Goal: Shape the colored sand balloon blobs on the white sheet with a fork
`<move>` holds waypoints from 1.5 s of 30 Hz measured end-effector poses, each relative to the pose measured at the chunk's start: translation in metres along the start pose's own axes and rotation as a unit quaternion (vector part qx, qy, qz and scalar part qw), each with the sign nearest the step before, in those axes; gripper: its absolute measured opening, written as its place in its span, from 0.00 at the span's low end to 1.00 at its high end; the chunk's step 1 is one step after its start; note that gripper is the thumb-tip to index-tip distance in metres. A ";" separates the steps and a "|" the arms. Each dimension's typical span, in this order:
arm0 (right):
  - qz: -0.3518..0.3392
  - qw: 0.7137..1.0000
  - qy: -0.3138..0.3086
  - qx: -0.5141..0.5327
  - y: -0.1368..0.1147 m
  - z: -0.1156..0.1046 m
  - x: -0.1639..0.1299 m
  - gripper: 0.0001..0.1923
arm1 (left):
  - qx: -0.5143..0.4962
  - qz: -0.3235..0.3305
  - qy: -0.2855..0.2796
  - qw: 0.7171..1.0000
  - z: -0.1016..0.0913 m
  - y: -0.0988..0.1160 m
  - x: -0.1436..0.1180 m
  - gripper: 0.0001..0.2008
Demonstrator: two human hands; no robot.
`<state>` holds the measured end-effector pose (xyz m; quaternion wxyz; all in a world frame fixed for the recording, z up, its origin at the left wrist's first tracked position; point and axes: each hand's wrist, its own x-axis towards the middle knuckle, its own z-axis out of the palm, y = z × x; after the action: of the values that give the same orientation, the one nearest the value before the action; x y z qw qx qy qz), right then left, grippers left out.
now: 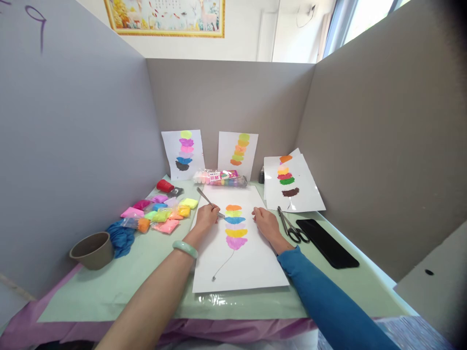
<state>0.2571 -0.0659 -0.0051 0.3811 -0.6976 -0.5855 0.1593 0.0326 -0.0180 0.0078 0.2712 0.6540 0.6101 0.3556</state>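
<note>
A white sheet [251,262] lies flat in front of me with a stack of coloured clay patches [235,226] on it, orange at the top down to magenta, and a thin drawn line below. My left hand [206,216] grips a thin metal tool [209,201] whose tip touches the sheet just left of the patches. A green bangle sits on that wrist. My right hand [266,224], in a blue sleeve, rests flat on the sheet's right side and holds nothing.
Several small bags of coloured clay [160,211] lie at left, with a red lump [165,185], a blue cloth [121,237] and a brown cup [93,249]. Scissors [292,227] and a black phone [326,243] lie at right. Finished sheets [292,182] lean against grey partitions.
</note>
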 end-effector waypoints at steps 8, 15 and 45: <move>0.003 1.000 0.001 -0.002 0.001 0.001 0.001 0.20 | -0.058 -0.032 -0.006 0.998 0.002 -0.006 0.006 0.09; 0.002 1.000 -0.001 0.006 0.001 0.001 0.000 0.20 | -0.053 -0.024 -0.015 0.998 0.004 -0.008 0.007 0.09; -0.003 1.000 0.003 0.004 0.002 0.001 0.001 0.20 | -0.059 -0.041 -0.012 0.997 0.006 -0.010 0.010 0.09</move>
<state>0.2580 -0.0648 -0.0075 0.3862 -0.6944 -0.5861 0.1586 0.0314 -0.0060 -0.0026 0.3309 0.6160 0.6107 0.3715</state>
